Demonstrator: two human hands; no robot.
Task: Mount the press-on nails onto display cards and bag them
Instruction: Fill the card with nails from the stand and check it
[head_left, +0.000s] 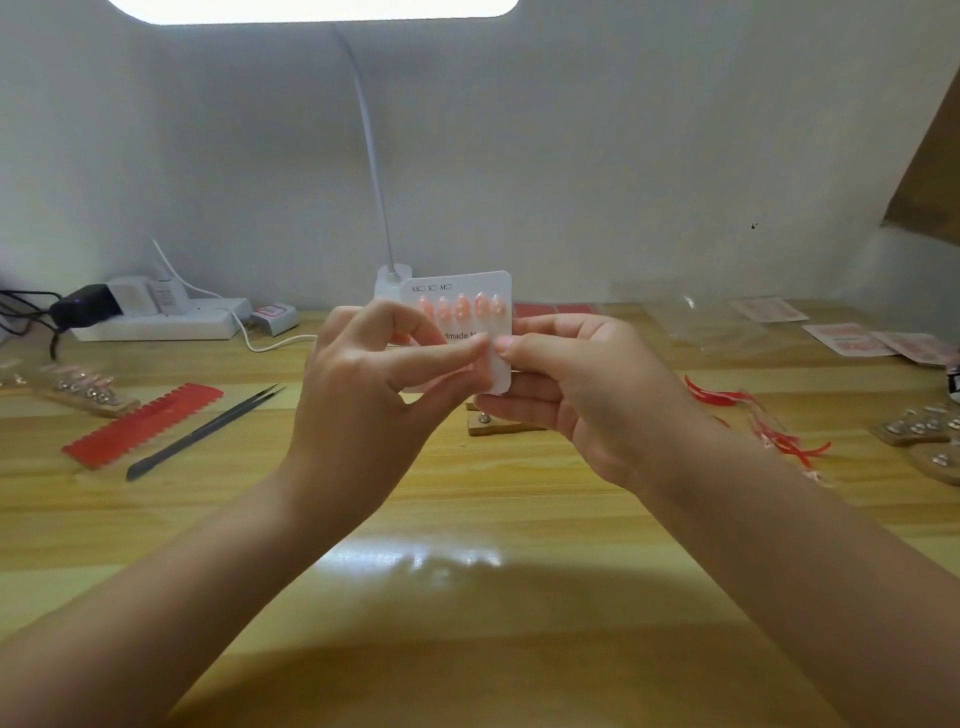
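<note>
We hold the card (483, 283) upright above the table (467, 519), left hand (363, 379) and right hand (576, 395) pinching its lower half; five nails (461, 307) sit on top; it looks light, thin, bendable; best gripped by the edges, clear of the nails.

I am holding a white rounded-corner display card (467, 291) upright at the centre of the frame, its printed face toward me, showing size boxes along the top and a line of dark lettering partly hidden by my fingers. Five glossy peach-pink press-on nails (461, 307) are sitting in a row across its upper half, tips pointing up.
</note>
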